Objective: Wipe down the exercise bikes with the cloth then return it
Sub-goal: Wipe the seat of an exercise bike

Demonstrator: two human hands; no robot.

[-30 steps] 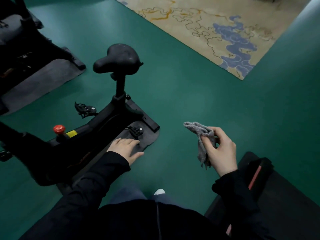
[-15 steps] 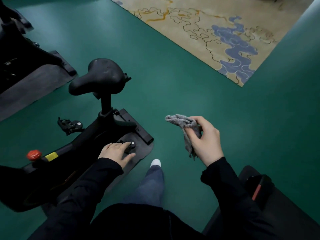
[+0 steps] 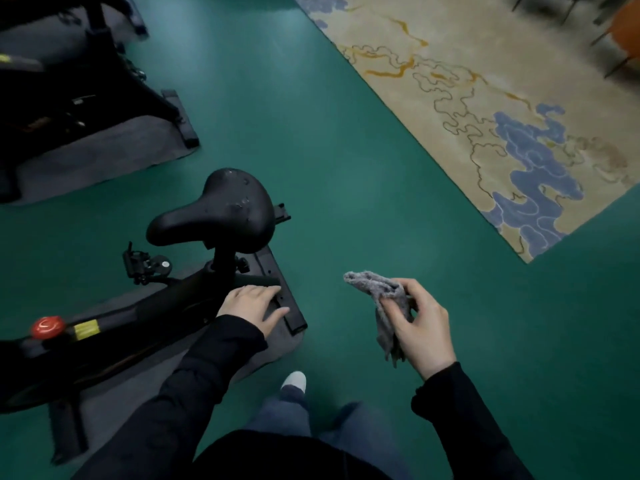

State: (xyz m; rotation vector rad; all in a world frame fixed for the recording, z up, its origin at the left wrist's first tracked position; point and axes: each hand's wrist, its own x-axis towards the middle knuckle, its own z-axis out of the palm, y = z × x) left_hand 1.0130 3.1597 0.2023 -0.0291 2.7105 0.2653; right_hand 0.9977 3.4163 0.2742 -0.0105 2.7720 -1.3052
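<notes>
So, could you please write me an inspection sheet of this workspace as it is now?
Surface: green floor with dark mats.
Job's things: grey cloth, crumpled; nearer exercise bike on a mat, its black saddle showing shiny spots; second bike at upper left, also on a mat.
Clutter: nothing seen.
Hands: left hand has straight fingers over the nearer bike's rear base, contact unclear; right hand grips the cloth.
Cables: nothing seen.
Surroundings: patterned rug beyond; chair legs at top right.
</notes>
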